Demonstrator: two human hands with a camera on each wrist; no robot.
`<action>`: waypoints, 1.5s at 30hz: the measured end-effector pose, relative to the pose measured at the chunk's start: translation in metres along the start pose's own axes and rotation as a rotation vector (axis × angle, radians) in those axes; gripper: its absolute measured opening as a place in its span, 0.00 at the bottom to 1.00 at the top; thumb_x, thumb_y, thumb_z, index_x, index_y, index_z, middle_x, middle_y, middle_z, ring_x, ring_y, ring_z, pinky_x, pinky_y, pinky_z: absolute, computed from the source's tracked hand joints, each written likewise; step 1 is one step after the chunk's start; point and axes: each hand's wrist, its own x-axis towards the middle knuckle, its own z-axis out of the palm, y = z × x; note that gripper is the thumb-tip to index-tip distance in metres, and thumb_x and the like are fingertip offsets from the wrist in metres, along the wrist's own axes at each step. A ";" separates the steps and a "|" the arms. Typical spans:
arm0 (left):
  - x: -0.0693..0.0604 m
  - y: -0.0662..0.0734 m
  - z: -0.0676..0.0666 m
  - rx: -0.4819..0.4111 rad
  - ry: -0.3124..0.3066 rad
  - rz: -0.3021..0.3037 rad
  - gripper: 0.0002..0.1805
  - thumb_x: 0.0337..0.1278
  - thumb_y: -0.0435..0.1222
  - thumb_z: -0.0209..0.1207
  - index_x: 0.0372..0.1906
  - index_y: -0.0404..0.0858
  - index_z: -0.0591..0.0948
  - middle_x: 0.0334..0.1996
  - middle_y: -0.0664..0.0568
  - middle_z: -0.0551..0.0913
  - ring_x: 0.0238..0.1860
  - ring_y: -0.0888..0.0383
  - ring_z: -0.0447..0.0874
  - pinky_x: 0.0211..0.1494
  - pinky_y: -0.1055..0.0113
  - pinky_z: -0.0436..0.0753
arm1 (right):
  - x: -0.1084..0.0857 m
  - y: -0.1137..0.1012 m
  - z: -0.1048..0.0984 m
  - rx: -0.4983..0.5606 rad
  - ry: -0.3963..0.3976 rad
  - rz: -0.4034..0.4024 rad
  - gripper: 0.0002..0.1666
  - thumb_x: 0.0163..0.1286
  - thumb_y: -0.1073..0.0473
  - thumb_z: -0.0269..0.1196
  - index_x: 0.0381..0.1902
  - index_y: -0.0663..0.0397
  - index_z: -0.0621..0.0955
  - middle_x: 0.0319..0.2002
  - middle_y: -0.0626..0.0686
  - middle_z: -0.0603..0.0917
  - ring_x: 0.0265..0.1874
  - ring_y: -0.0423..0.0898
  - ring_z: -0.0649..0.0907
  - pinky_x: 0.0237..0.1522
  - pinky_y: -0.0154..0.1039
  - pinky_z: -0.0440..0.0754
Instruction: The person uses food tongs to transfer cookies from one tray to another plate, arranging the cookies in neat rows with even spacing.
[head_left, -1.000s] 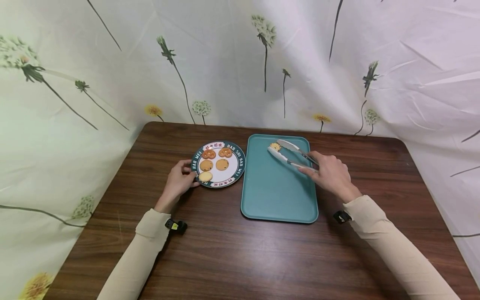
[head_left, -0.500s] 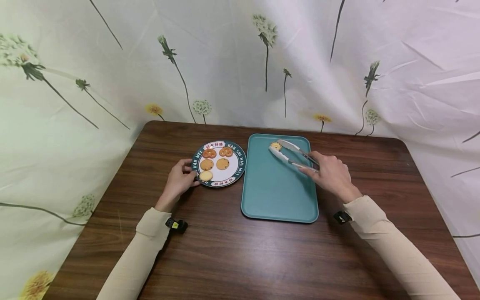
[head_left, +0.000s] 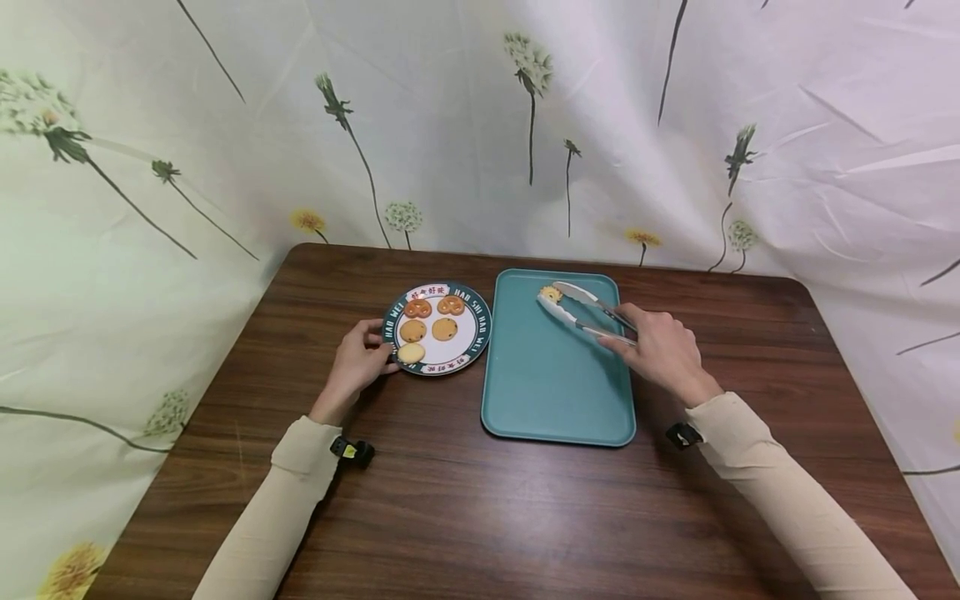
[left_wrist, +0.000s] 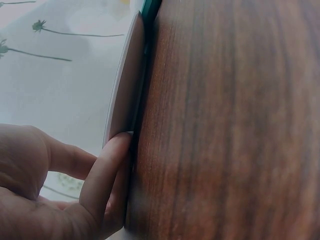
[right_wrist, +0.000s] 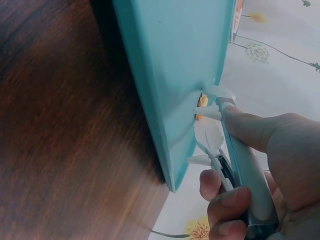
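Observation:
My left hand [head_left: 357,360] holds the left edge of a round plate [head_left: 481,321] with a dark green rim. Its fingers reach to the underside of the plate [left_wrist: 126,87] in the left wrist view. On the plate lie two pretzel-shaped cookies [head_left: 451,305], two round speckled cookies [head_left: 445,329] and a pale oval cookie [head_left: 411,354]. My right hand [head_left: 666,350] grips metal tongs [right_wrist: 250,175] with white tips. The tips stand apart around a yellow scalloped cookie [head_left: 552,293] near the tray's far edge; whether both touch it I cannot tell.
The teal tray [head_left: 558,383] lies just right of the plate on a dark wooden table [head_left: 450,517]. Behind the table hangs a white cloth [head_left: 465,150] printed with dandelions. Black straps with devices [head_left: 352,452] sit at both wrists.
Almost nothing differs; the view shifts very slightly. Both hands, the plate, the tongs and the scalloped cookie keep their places.

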 end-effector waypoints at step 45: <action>-0.001 -0.001 0.000 -0.003 -0.011 0.011 0.31 0.77 0.31 0.49 0.81 0.35 0.59 0.63 0.33 0.69 0.47 0.51 0.82 0.46 0.72 0.93 | -0.018 -0.043 0.004 0.016 0.039 -0.122 0.35 0.67 0.34 0.69 0.65 0.42 0.80 0.31 0.53 0.87 0.20 0.45 0.78 0.11 0.35 0.69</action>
